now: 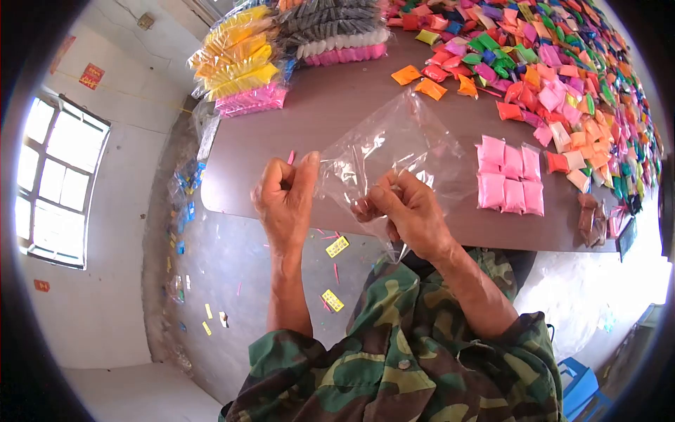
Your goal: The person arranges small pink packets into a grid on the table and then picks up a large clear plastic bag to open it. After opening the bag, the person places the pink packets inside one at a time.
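We log: left hand [285, 200] and right hand [408, 211] both closed tight, pinching clear bag [397, 144] at near edge. Bag stretches away from grip, left of pink packets [510, 184] — right hand nearer those.

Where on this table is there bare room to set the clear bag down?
Widest bare table: between the yellow and pink bundles and the left hand on the clear bag. A smaller patch between the orange packets and the six pink packets. Crowded at the right, under the packet heap.
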A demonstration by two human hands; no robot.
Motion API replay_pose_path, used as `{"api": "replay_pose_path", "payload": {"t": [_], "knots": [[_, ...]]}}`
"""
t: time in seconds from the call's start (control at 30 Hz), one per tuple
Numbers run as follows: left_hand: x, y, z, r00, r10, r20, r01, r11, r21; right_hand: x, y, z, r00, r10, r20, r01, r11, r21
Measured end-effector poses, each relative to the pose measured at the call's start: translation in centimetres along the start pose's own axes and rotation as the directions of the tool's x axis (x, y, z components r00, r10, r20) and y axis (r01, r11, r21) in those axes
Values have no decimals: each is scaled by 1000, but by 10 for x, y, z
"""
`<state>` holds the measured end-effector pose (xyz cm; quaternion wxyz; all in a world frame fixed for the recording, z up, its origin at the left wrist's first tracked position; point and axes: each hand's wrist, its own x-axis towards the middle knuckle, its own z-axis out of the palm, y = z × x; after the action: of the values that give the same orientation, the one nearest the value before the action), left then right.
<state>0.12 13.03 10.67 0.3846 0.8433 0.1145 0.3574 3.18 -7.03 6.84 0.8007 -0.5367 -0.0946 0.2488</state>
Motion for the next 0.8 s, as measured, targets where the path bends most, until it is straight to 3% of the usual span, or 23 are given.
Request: {"api": "replay_pose_path", "payload": {"t": [0.07,0.17,0.27,0.37,0.4,0.47,0.6,0.8], "knots": [[0,3,-1,999,40,13,-40,998,53,1,9,-4,997,-72,34,71,997,22],[-4,0,0,998,-25,54,26,1000,-12,5,20,-15,988,-131,80,131,991,9],[-7,10,-4,968,-223,117,234,968,-91,7,28,-20,981,-172,93,173,985,-6],[-14,16,-3,898,-384,217,437,838,-327,6,22,-22,983,-168,78,176,977,-117],[-17,15,-4,909,-339,244,409,841,-355,5,19,-22,985,-158,70,168,971,-172],[-23,11,-6,924,-245,293,354,839,-413,4,18,-20,981,-172,84,181,978,-108],[-25,7,-11,929,-197,312,301,894,-331,6,24,-19,961,-212,175,221,975,-35],[-21,-7,-22,918,-147,367,269,913,-308,7,9,-17,983,-146,112,155,985,-78]]}}
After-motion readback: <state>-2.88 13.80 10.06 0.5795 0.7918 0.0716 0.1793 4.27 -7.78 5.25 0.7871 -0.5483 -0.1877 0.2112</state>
